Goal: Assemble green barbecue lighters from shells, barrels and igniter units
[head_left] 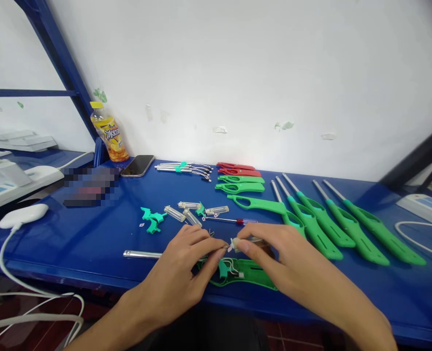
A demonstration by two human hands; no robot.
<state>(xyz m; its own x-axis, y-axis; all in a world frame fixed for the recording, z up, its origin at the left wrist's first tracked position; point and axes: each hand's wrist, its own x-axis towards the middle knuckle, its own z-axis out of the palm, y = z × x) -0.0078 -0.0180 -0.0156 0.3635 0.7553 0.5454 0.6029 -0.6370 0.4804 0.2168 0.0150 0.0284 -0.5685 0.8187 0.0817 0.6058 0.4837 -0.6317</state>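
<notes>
My right hand (pixel 274 251) grips a clear lighter fuel tank (pixel 257 240), largely covered by the fingers, with a small white fitting (pixel 232 245) at its left end. Thumb and forefinger of my left hand (pixel 190 261) are pinched together right beside that fitting; whatever they hold is too small to make out. Below both hands lies an opened green lighter housing half (pixel 258 274) containing a teal trigger (pixel 223 269) and white wires. A metal lighter tube (pixel 142 254) sticks out to the left, partly behind my left hand.
Clear fuel tanks (pixel 174 213) and teal triggers (pixel 153 219) lie beyond my hands, near a screwdriver (pixel 230 221). Green lighters (pixel 362 222) lie at right; red housing halves (pixel 238 171) and tube assemblies (pixel 181 168) at the back. A phone (pixel 138 165) and bottle (pixel 109 134) stand left.
</notes>
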